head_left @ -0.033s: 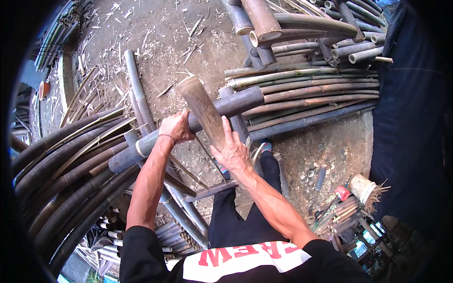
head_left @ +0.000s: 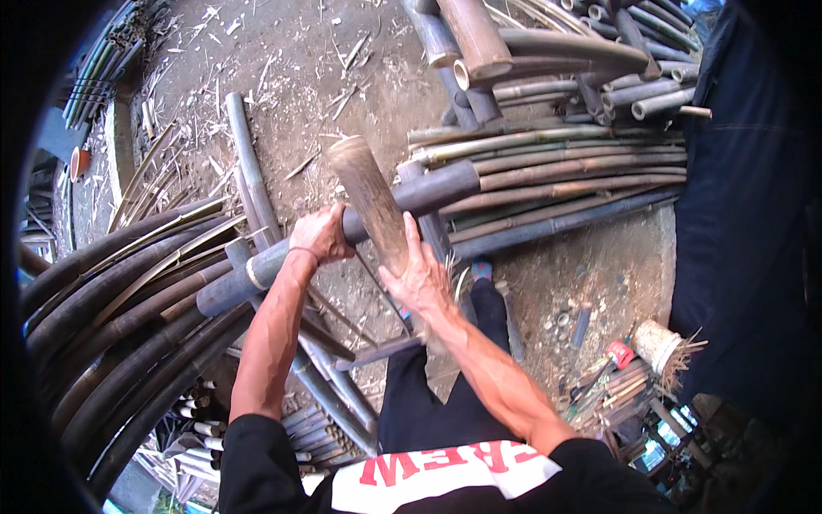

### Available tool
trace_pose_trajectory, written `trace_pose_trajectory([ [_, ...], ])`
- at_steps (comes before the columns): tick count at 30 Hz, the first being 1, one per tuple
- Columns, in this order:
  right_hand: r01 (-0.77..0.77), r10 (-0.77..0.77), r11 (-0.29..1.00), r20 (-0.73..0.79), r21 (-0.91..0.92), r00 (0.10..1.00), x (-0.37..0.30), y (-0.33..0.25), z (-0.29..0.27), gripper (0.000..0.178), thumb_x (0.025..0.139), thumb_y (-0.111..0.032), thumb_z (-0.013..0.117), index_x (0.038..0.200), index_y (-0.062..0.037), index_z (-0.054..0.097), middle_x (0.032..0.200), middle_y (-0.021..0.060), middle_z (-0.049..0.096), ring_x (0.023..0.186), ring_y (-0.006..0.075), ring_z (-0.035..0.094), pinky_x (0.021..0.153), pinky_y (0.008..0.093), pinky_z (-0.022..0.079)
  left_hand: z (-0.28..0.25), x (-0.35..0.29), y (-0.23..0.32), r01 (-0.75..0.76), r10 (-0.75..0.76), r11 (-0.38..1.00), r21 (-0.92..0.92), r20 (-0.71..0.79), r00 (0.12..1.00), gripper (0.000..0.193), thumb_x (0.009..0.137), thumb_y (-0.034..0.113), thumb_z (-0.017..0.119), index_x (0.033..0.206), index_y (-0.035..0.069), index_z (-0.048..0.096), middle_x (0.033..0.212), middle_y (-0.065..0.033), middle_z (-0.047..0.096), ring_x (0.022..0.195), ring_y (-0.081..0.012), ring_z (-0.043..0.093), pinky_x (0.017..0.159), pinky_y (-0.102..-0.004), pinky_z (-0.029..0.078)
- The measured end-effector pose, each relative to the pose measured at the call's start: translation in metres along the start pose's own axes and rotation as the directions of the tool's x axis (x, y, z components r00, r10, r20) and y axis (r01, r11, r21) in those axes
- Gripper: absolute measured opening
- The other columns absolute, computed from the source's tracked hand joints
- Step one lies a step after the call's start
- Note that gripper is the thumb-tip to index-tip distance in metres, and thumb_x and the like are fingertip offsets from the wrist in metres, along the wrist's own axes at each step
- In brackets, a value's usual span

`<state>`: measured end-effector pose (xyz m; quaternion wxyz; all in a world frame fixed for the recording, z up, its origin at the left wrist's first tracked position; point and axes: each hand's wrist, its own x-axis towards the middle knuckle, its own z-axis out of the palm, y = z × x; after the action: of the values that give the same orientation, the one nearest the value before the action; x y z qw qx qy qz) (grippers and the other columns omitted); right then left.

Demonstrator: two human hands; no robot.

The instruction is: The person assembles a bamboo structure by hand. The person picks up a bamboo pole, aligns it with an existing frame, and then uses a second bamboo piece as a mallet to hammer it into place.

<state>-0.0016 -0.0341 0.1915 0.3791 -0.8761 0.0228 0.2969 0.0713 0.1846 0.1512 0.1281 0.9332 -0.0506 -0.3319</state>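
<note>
My left hand (head_left: 320, 236) is closed over a thick dark bamboo pole (head_left: 282, 261), which slants from lower left to upper right in front of me. A short, thick brown wooden club (head_left: 368, 184) lies across that pole, its pale end pointing away from me. My right hand (head_left: 421, 276) grips the near end of the club, with the index finger stretched along its side. A thin dark strip shows below my left fist; whether it touches the hand I cannot tell. The underside of the left grip is hidden.
Long curved bamboo poles (head_left: 128, 343) pile up at the left, and more poles (head_left: 565, 163) lie stacked at the right. A thick bamboo frame (head_left: 479, 51) stands far ahead. A white bucket-like container (head_left: 658, 343) and a red can (head_left: 619, 353) are at lower right. Shavings litter the ground.
The club's far end has shifted slightly to the right, and my right hand very slightly to the left. My left hand and the pole look the same.
</note>
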Motion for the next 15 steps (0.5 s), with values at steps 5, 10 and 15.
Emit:
trace_pose_trajectory([
  [5,0.322,-0.297,0.947,-0.356,0.011,0.886,0.005,-0.01,0.033,0.103,0.076,-0.03,0.077,0.156,-0.0131,0.014,0.136,0.0323,0.051,0.113,0.0472,0.061,0.095,0.0487,0.052,0.005,-0.018,-0.02,-0.005,0.003,0.999,-0.044,-0.051,0.999,0.061,0.059,0.032,0.083,0.108,0.006,0.057,0.103,-0.0193,0.07,0.095,-0.0378,0.069,0.082,-0.0473,0.056],
  [10,0.076,-0.081,0.996,-0.128,-0.047,0.988,0.024,0.008,0.016,0.102,0.075,-0.034,0.08,0.155,-0.0175,0.019,0.11,0.0295,0.066,0.095,0.0433,0.069,0.085,0.0476,0.056,0.035,-0.035,-0.023,0.012,-0.019,1.0,-0.024,-0.351,0.936,0.108,0.052,0.047,0.091,0.14,0.01,0.042,0.141,-0.016,0.046,0.136,-0.0344,0.041,0.112,-0.0529,0.033],
  [15,0.108,-0.136,0.981,-0.169,-0.163,0.976,0.012,0.002,0.021,0.106,0.074,-0.028,0.081,0.155,-0.0206,0.013,0.115,0.0319,0.064,0.104,0.0466,0.065,0.089,0.0494,0.054,0.034,-0.185,-0.157,0.39,-0.32,0.915,0.101,-0.405,0.856,0.106,0.053,0.037,0.092,0.142,0.012,0.041,0.149,-0.0131,0.041,0.138,-0.0334,0.04,0.111,-0.0514,0.034],
])
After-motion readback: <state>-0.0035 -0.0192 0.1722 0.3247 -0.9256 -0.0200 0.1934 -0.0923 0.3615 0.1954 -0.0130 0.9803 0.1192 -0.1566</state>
